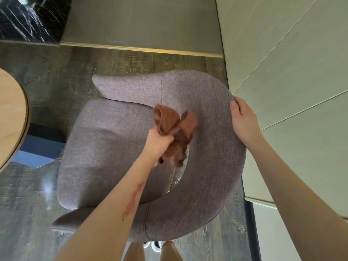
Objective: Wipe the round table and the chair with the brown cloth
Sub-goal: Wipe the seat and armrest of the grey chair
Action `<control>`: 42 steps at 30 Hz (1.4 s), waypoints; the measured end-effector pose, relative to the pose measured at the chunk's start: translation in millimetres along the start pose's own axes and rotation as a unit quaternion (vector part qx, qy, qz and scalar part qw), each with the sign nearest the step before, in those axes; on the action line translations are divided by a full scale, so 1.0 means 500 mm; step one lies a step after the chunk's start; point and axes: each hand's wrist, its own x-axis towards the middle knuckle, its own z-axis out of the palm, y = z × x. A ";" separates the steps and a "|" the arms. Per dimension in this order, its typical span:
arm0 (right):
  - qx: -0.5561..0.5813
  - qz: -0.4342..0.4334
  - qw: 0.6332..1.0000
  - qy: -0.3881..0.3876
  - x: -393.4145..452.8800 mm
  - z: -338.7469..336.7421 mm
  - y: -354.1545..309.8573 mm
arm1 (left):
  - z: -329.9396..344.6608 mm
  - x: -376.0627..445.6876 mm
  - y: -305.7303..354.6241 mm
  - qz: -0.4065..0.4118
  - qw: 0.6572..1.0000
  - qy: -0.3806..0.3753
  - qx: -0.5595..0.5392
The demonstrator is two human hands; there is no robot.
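A grey upholstered chair (pixel 105 147) with a curved backrest fills the middle of the view, seen from above. My left hand (pixel 157 143) is closed on the bunched brown cloth (pixel 175 130), which presses against the inner face of the backrest above the seat. My right hand (pixel 243 121) grips the outer top edge of the backrest on the right. A slice of the round wooden table (pixel 11 117) shows at the left edge.
A pale panelled wall (pixel 291 63) runs close along the chair's right side. Dark wood floor (pixel 56 72) surrounds the chair, with a brass-edged grey panel (pixel 141 25) and black marble (pixel 24 17) at the far end. My legs and shoes (pixel 154 249) stand behind the chair.
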 end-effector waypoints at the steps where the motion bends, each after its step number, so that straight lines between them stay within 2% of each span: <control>1: -0.003 0.000 1.000 0.002 0.001 -0.001 -0.001 | 0.005 0.001 0.035 0.020 0.998 0.005 -0.052; 4: -0.013 -0.034 0.999 0.025 -0.011 -0.005 -0.008 | 0.015 -0.016 0.113 0.047 0.977 -0.020 -0.205; 7: -0.001 -0.118 0.991 0.066 -0.039 -0.003 -0.032 | 0.010 -0.039 0.126 -0.049 0.947 -0.109 -0.298; 8: 0.025 -0.120 0.990 0.065 -0.044 -0.001 -0.042 | 0.009 -0.044 0.116 -0.092 0.935 -0.144 -0.311; 10: 0.172 -0.044 0.984 0.000 -0.049 -0.002 -0.066 | 0.011 -0.052 0.091 -0.132 0.916 -0.182 -0.331; 12: 0.355 0.072 0.924 -0.123 -0.047 -0.005 -0.083 | 0.016 -0.057 0.072 -0.137 0.906 -0.188 -0.353; 13: 0.404 0.110 0.891 -0.176 -0.045 -0.004 -0.082 | 0.016 -0.057 0.065 -0.138 0.903 -0.191 -0.358; 15: 0.449 0.158 0.848 -0.233 -0.047 0.003 -0.075 | 0.013 -0.057 0.061 -0.137 0.907 -0.193 -0.348; 18: 0.456 0.194 0.837 -0.233 -0.052 0.008 -0.069 | 0.007 -0.051 0.070 -0.130 0.919 -0.182 -0.324; 23: 0.478 0.128 0.851 -0.175 -0.039 0.009 -0.075 | 0.000 -0.054 0.103 -0.108 0.939 -0.156 -0.286; 29: 0.488 0.077 0.847 -0.198 -0.039 -0.025 -0.159 | -0.032 -0.096 0.182 -0.072 0.941 -0.129 -0.304; 33: 0.505 0.041 0.839 -0.199 -0.043 -0.098 -0.270 | -0.056 -0.151 0.299 -0.034 0.941 -0.144 -0.305; 38: 0.519 -0.049 0.826 -0.213 -0.080 -0.234 -0.442 | -0.103 -0.270 0.474 0.096 0.928 -0.122 -0.338; 42: 0.529 -0.071 0.811 -0.239 -0.153 -0.304 -0.546 | -0.161 -0.397 0.565 0.156 0.924 -0.107 -0.332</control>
